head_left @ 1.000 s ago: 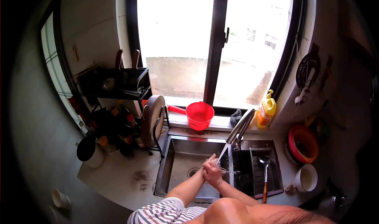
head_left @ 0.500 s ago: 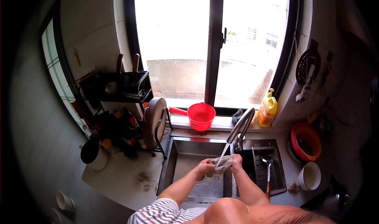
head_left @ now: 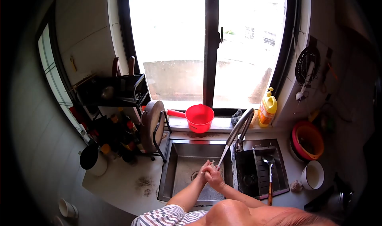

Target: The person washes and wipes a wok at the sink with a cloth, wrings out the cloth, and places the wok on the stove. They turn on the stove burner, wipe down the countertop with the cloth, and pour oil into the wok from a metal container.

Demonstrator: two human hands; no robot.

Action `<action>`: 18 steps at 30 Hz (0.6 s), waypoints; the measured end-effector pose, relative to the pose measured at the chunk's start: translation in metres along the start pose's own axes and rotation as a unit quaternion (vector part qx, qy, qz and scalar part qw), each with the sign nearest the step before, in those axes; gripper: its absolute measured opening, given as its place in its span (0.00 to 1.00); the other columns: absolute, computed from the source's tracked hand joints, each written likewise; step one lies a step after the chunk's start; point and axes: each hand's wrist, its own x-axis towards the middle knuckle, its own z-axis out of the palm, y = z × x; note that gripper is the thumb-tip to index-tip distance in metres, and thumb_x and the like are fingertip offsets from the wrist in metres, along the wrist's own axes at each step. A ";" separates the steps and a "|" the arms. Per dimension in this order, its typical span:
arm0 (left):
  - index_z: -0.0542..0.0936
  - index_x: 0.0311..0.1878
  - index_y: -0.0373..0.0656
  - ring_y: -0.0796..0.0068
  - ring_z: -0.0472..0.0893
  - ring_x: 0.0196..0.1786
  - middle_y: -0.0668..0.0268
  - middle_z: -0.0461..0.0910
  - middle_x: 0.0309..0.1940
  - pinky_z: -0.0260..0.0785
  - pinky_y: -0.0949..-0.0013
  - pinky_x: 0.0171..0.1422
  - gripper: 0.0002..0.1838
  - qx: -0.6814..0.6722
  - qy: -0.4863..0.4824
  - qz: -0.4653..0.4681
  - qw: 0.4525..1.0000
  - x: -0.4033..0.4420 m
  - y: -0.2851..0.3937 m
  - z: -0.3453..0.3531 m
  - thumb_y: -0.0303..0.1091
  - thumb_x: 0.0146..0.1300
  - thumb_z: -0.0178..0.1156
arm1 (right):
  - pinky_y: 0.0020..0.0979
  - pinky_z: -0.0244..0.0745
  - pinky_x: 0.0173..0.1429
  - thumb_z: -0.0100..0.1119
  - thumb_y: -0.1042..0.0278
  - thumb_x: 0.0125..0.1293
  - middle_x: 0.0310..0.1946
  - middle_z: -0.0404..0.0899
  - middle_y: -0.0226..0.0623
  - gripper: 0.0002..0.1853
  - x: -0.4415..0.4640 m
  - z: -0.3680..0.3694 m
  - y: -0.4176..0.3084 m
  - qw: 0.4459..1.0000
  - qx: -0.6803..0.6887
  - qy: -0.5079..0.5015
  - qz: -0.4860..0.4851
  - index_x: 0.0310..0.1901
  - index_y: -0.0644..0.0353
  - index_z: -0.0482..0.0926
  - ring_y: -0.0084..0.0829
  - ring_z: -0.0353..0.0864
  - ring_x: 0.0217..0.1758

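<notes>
Head view: a cloth (head_left: 212, 163) clasped over the sink (head_left: 182, 156).
Only a pale, crumpled scrap of it shows (the grip hides the rest), beside water (head_left: 224, 155) from the tap (head_left: 239, 126) at the sink. Beyond the sink, the red dipper (head_left: 199, 120) bears a dark mark and the yellow bottle (head_left: 267, 110) a label, both too small to read. Left hand (head_left: 203, 172) and right hand (head_left: 215, 177) press together, curled closed around the cloth.

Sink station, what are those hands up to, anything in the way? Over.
Left hand and right hand together over sink. Pale cloth mostly hidden between them. Faucet running close by, nothing seen blocking.
</notes>
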 end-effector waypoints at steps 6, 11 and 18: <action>0.73 0.34 0.49 0.68 0.76 0.24 0.64 0.77 0.26 0.69 0.67 0.27 0.14 0.020 -0.220 -0.130 0.967 0.057 0.003 -0.029 0.45 0.66 0.42 | 0.33 0.73 0.23 0.53 0.65 0.56 0.24 0.73 0.36 0.05 -0.003 0.012 0.026 0.921 -0.373 0.089 -0.073 0.29 0.54 0.69 0.35 0.77 0.24; 0.75 0.39 0.47 0.70 0.74 0.41 0.65 0.75 0.38 0.67 0.67 0.50 0.14 0.072 0.053 0.094 0.992 0.018 -0.023 0.040 0.42 0.65 0.41 | 0.38 0.74 0.28 0.48 0.66 0.59 0.23 0.72 0.37 0.05 0.024 -0.023 0.038 0.926 -0.347 0.123 0.075 0.29 0.56 0.69 0.39 0.77 0.25; 0.74 0.46 0.42 0.71 0.76 0.44 0.63 0.77 0.41 0.68 0.67 0.49 0.19 0.519 0.065 0.019 0.852 0.006 0.008 -0.029 0.46 0.59 0.52 | 0.42 0.72 0.39 0.46 0.61 0.59 0.30 0.77 0.48 0.12 0.032 -0.062 0.084 0.960 -0.219 0.034 0.168 0.29 0.59 0.75 0.49 0.77 0.37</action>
